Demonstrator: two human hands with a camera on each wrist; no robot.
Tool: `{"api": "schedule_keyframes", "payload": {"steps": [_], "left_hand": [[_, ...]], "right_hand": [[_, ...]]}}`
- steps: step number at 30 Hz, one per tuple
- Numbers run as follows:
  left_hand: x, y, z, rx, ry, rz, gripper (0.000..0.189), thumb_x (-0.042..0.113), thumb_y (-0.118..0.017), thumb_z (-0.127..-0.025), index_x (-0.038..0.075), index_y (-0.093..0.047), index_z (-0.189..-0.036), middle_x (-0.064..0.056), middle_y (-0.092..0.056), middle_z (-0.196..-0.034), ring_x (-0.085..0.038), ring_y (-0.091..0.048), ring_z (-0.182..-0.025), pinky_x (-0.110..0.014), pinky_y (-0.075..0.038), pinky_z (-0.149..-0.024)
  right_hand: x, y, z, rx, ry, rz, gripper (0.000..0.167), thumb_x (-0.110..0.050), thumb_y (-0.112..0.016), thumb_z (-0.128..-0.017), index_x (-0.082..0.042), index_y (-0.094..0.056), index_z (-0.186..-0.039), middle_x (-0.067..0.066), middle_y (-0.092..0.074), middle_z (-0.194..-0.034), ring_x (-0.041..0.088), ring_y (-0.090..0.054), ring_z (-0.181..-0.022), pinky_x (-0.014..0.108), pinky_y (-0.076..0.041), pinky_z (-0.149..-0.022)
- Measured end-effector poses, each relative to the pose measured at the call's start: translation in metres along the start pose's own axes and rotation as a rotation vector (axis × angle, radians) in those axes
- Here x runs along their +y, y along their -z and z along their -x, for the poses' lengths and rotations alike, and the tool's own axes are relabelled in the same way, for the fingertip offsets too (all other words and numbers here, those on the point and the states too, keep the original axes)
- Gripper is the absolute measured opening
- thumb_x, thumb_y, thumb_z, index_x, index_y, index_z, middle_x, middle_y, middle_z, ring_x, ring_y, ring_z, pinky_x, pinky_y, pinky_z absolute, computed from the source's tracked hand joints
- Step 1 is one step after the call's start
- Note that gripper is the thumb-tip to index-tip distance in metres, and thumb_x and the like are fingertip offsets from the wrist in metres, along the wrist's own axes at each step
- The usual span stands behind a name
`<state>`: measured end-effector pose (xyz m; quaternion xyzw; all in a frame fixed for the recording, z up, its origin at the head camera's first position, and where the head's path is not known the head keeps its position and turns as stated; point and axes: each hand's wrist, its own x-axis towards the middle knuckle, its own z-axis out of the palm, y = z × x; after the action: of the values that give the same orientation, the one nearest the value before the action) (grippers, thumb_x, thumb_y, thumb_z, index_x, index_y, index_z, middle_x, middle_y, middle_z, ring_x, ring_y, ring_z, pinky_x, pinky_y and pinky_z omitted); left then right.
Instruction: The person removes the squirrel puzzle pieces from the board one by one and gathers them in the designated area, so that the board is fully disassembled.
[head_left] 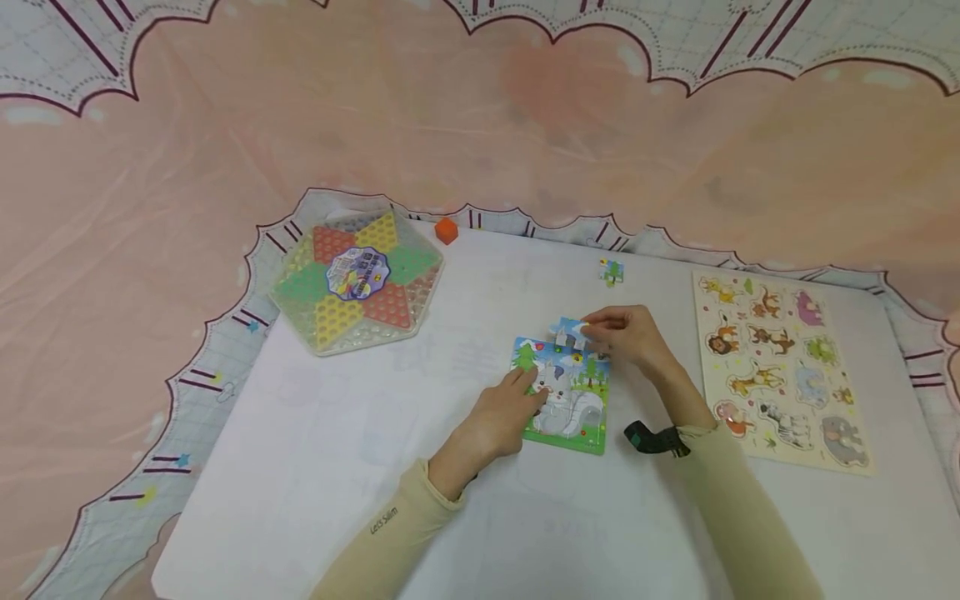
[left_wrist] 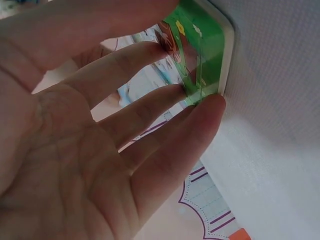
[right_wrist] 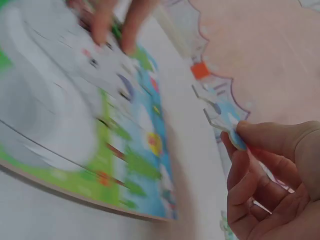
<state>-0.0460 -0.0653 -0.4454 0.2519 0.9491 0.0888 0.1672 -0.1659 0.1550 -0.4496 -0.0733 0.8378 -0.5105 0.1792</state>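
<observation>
A square jigsaw puzzle (head_left: 562, 442) with a grey-white squirrel-like animal and a green border lies on the white table. My left hand (head_left: 504, 414) rests on its left side, fingers extended; in the left wrist view the fingertips touch the green edge of the puzzle (left_wrist: 212, 45). Thumb and fingers of my right hand (head_left: 632, 337) pinch a blue-and-grey puzzle piece (head_left: 572, 332) at the puzzle's top edge. The right wrist view shows this puzzle piece (right_wrist: 229, 117) raised beside the puzzle, held by one end. Another loose puzzle piece (head_left: 612, 272) lies farther back.
At the back left lies a hexagonal game board (head_left: 345, 321) with coloured star points under clear plastic. An orange cube (head_left: 446, 231) sits by the table's far edge. To the right is a cream board (head_left: 780, 354) of animal pictures. A black wrist device (head_left: 654, 439) hangs at my right cuff.
</observation>
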Motion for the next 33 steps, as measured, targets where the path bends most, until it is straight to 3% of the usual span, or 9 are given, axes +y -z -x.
{"api": "schedule_keyframes", "payload": {"steps": [4,9,13,19,27,33], "left_hand": [[0.000,0.001,0.000,-0.002,0.006,-0.001,0.065,0.002,-0.077,-0.080,0.014,-0.056,-0.141,-0.011,-0.038,-0.153,-0.027,-0.035,-0.141,-0.031,-0.056,-0.075],[0.004,0.000,0.000,-0.002,0.007,-0.008,0.066,0.003,-0.078,-0.079,0.015,-0.057,-0.140,-0.011,-0.039,-0.153,-0.026,-0.036,-0.140,-0.030,-0.056,-0.079],[0.007,-0.003,0.002,-0.010,0.001,-0.021,0.067,0.005,-0.079,-0.077,0.015,-0.057,-0.140,-0.010,-0.041,-0.152,-0.026,-0.037,-0.139,-0.031,-0.055,-0.082],[0.008,-0.005,0.003,-0.022,0.020,-0.045,0.068,0.007,-0.080,-0.078,0.016,-0.057,-0.141,-0.009,-0.040,-0.152,-0.024,-0.036,-0.139,-0.029,-0.055,-0.083],[0.005,-0.004,0.004,-0.010,0.020,-0.049,0.067,0.006,-0.080,-0.077,0.017,-0.057,-0.140,-0.008,-0.040,-0.152,-0.023,-0.037,-0.139,-0.028,-0.055,-0.082],[0.003,-0.001,0.004,-0.002,0.025,-0.050,0.067,0.006,-0.080,-0.078,0.017,-0.058,-0.139,-0.008,-0.041,-0.152,-0.023,-0.037,-0.139,-0.027,-0.055,-0.077]], "right_hand": [[-0.006,0.020,-0.028,0.025,0.037,-0.023,0.028,-0.015,-0.070,-0.093,0.008,-0.070,-0.109,-0.002,-0.073,-0.084,0.013,-0.064,-0.074,0.025,-0.046,-0.057],[-0.009,0.037,-0.061,0.079,0.011,-0.020,0.031,-0.016,-0.071,-0.092,0.008,-0.069,-0.111,-0.011,-0.068,-0.081,0.009,-0.061,-0.073,0.023,-0.044,-0.058],[-0.006,0.045,-0.080,0.110,-0.024,0.052,0.030,-0.014,-0.070,-0.092,0.009,-0.070,-0.111,-0.007,-0.066,-0.086,0.007,-0.059,-0.073,0.021,-0.048,-0.062],[-0.004,0.049,-0.104,0.034,-0.016,0.160,0.030,-0.011,-0.066,-0.095,0.012,-0.067,-0.114,0.011,-0.068,-0.097,0.005,-0.060,-0.073,0.020,-0.050,-0.068],[-0.006,0.044,-0.123,0.021,0.002,0.372,0.025,-0.012,-0.066,-0.094,0.009,-0.071,-0.107,0.022,-0.064,-0.104,0.028,-0.057,-0.089,0.027,-0.045,-0.069],[-0.008,0.043,-0.131,0.037,0.019,0.438,0.024,-0.012,-0.066,-0.093,0.008,-0.072,-0.103,0.022,-0.067,-0.102,0.030,-0.055,-0.090,0.033,-0.044,-0.071]]}}
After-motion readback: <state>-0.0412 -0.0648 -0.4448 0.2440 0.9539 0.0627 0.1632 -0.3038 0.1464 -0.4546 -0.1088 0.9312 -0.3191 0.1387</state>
